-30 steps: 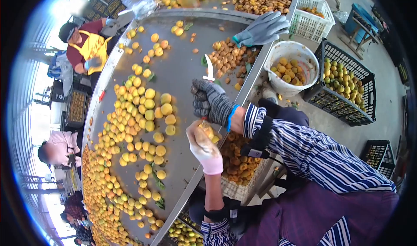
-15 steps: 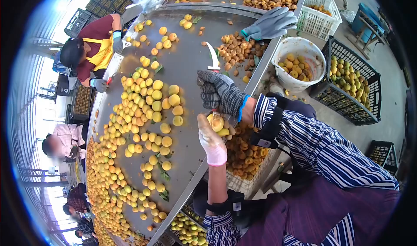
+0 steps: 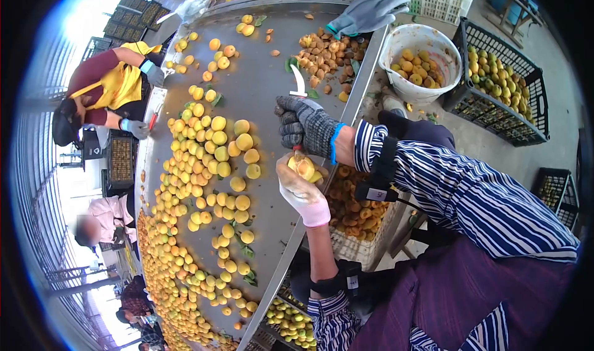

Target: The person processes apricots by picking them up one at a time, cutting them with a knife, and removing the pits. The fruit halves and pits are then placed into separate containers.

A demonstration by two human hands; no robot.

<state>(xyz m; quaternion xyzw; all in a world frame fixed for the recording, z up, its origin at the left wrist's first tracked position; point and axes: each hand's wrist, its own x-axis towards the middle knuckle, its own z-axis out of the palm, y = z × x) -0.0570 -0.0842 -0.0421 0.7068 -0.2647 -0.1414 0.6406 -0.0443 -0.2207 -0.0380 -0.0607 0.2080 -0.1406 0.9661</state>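
Note:
Over the near edge of the metal table, my left hand [image 3: 303,190], in a pale glove with a pink cuff, holds cut yellow fruit [image 3: 303,167]. The flesh of one piece faces up. Just above it, my right hand [image 3: 307,123], in a grey knit glove with a blue cuff, is closed round the handle of a knife. The curved white blade [image 3: 299,80] points away over the table, and a bit of red shows below the fist. Whole yellow fruit [image 3: 198,147] lies spread over the table [image 3: 272,134]. Brown pits [image 3: 328,52] are heaped beyond the knife.
Grey gloves [image 3: 369,9] lie at the table's edge. To the right are a white bucket [image 3: 421,38] of fruit and a black crate [image 3: 495,112]. Below my hands, a white crate [image 3: 352,252] holds cut fruit. Across the table a person [image 3: 111,91] leans near a red-handled tool [image 3: 153,121].
The view has shifted a little. My left hand has tilted and its fingers have curled more round the fruit. The co-worker across the table has bent further over, away from the table.

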